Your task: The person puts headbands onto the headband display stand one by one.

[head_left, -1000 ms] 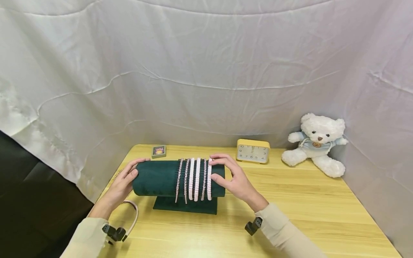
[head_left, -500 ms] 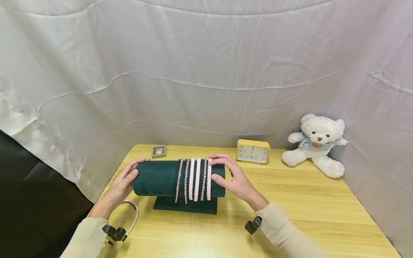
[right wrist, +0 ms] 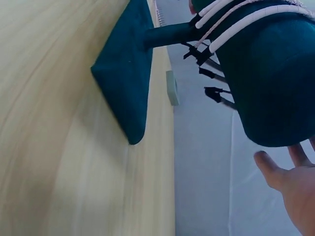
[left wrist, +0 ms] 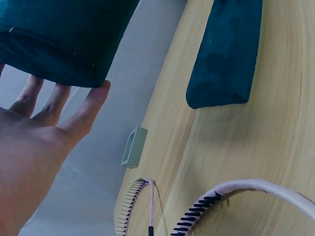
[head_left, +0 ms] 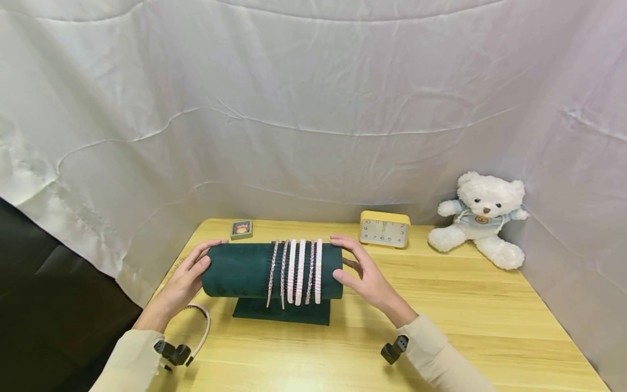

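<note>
The left hand [head_left: 182,276] touches a green roll [head_left: 235,269] with headbands [head_left: 301,275] at lower middle, the right hand [head_left: 368,279] beside it, fingers all loose.

left sleeve [head_left: 122,362], lower left of head view: light beige, plain | left wrist camera [head_left: 182,355]: small, black, boxy block joined to rounded piece | right sleeve [head_left: 436,348], lower right: same beige, creased | right wrist camera [head_left: 390,354]: matching black

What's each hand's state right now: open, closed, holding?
Left hand: open, touching the left end of the green headband stand.
Right hand: open, near its right end; contact unclear.
</note>
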{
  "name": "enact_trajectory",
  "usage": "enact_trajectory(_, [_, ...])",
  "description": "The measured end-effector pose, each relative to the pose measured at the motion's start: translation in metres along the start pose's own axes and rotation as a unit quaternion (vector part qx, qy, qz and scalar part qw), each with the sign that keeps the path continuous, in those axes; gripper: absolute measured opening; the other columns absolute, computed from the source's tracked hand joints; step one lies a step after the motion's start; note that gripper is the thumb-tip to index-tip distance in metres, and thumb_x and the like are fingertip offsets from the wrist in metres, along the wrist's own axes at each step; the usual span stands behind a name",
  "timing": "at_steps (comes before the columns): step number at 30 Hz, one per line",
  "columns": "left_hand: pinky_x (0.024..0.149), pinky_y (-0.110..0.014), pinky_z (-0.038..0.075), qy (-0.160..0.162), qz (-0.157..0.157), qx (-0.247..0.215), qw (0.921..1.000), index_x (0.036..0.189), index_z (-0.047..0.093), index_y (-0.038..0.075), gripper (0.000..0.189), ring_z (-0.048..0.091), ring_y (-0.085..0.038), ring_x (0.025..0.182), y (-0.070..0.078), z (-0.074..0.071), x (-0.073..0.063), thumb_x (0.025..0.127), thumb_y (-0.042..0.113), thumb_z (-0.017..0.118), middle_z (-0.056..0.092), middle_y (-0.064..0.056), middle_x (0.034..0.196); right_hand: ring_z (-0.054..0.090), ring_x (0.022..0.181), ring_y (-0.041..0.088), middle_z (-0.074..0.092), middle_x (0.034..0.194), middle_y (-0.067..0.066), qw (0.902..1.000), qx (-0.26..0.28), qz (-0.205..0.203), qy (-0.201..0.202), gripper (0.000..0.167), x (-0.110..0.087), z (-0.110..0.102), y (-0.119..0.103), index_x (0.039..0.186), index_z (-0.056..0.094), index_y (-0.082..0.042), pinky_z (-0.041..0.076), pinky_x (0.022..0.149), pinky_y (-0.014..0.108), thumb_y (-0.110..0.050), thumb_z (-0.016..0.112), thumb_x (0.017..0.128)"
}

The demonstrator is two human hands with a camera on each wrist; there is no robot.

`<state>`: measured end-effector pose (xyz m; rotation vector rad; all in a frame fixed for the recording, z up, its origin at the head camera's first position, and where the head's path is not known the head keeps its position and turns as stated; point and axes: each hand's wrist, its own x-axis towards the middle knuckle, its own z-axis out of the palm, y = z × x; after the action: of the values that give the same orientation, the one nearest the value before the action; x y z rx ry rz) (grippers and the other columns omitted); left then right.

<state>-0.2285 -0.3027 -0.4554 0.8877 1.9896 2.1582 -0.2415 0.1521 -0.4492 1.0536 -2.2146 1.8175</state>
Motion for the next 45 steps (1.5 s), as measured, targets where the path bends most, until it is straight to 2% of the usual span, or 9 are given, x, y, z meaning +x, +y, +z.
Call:
enact_trajectory(7, [0.109,-0.024,0.055,-0.001,0.003,-0.008,1.0000,0.168,0.033,0.006,0.048,0.056,-0.007,0.144,0.002,0.000,0.000,0.120,0.007,0.029,0.047,0.005,0.168,0.034,0.157,0.042,0.031,0.175,0.011,0.9991,0.013,0.020,-0.034,0.072,-0.004,-0.001,0.001,0.168,0.037,-0.014,0.050,0.112,0.068,-0.017,0.071,0.105])
enact_trajectory(11, [0.108,-0.025,0.056,0.010,-0.008,-0.005,0.9999,0.168,0.034,0.007,0.048,0.057,-0.007,0.143,0.003,0.001,-0.001,0.120,0.008,0.030,0.047,0.005,0.167,0.036,0.156,0.038,0.032,0.174,0.009,0.9991,0.016,0.026,-0.030,0.072,-0.005,0.000,0.001,0.168,0.038,-0.015,0.052,0.112,0.064,-0.014,0.072,0.104])
enact_trajectory(15, [0.107,-0.026,0.057,0.012,-0.004,-0.008,0.9999,0.168,0.035,0.005,0.048,0.058,-0.008,0.143,0.003,0.002,0.001,0.120,0.008,0.031,0.046,0.001,0.169,0.039,0.154,0.031,0.035,0.173,0.008,0.9994,0.016,0.020,-0.021,0.071,-0.006,0.000,0.002,0.166,0.042,-0.020,0.053,0.112,0.061,-0.011,0.073,0.103])
enact_trajectory(21, [0.106,-0.027,0.059,0.019,-0.005,-0.020,0.9996,0.166,0.038,0.005,0.047,0.060,-0.009,0.140,0.003,0.011,0.003,0.119,0.007,0.033,0.047,-0.001,0.168,0.042,0.151,0.021,0.037,0.172,0.010,0.9998,0.013,0.006,-0.014,0.069,-0.010,-0.007,0.004,0.165,0.044,-0.018,0.056,0.111,0.047,-0.008,0.073,0.103])
enact_trajectory(25, [0.106,-0.028,0.059,0.024,-0.021,-0.009,0.9995,0.165,0.037,0.004,0.046,0.060,-0.009,0.140,0.005,0.021,0.008,0.120,0.009,0.036,0.046,-0.003,0.168,0.044,0.150,0.018,0.037,0.172,0.012,0.9998,0.016,0.000,-0.007,0.069,-0.015,-0.016,0.005,0.165,0.043,-0.015,0.057,0.109,0.039,-0.003,0.071,0.103])
enact_trajectory(29, [0.105,-0.027,0.058,0.032,-0.041,0.015,0.9985,0.165,0.032,0.000,0.047,0.058,-0.007,0.139,0.004,0.034,0.014,0.120,0.012,0.037,0.046,0.002,0.165,0.044,0.150,0.016,0.036,0.173,0.013,0.9998,0.016,0.000,-0.008,0.070,-0.023,-0.029,0.005,0.166,0.041,-0.013,0.057,0.108,0.036,0.000,0.069,0.103])
enact_trajectory(35, [0.101,-0.030,0.060,0.045,-0.060,0.022,0.9969,0.165,0.037,0.004,0.048,0.061,-0.010,0.132,-0.001,0.060,0.028,0.119,0.016,0.042,0.051,0.004,0.157,0.046,0.149,0.012,0.036,0.171,0.021,0.9998,0.019,0.005,0.000,0.071,-0.037,-0.053,0.006,0.166,0.039,-0.007,0.054,0.109,0.029,0.006,0.066,0.102])
enact_trajectory(41, [0.099,-0.032,0.061,0.050,-0.070,0.024,0.9960,0.164,0.042,0.008,0.047,0.061,-0.013,0.130,-0.004,0.082,0.045,0.118,0.018,0.048,0.052,0.002,0.156,0.049,0.146,0.010,0.043,0.170,0.003,0.9997,0.006,0.015,0.017,0.071,-0.048,-0.075,0.003,0.165,0.040,-0.006,0.053,0.110,0.025,0.010,0.064,0.100])
enact_trajectory(45, [0.098,-0.032,0.061,0.053,-0.078,0.025,0.9952,0.163,0.044,0.008,0.047,0.061,-0.014,0.127,-0.004,0.094,0.055,0.117,0.018,0.050,0.052,0.000,0.154,0.049,0.148,0.009,0.041,0.172,0.006,0.9997,-0.006,0.014,0.021,0.070,-0.054,-0.087,0.002,0.164,0.040,-0.003,0.052,0.109,0.024,0.011,0.063,0.099])
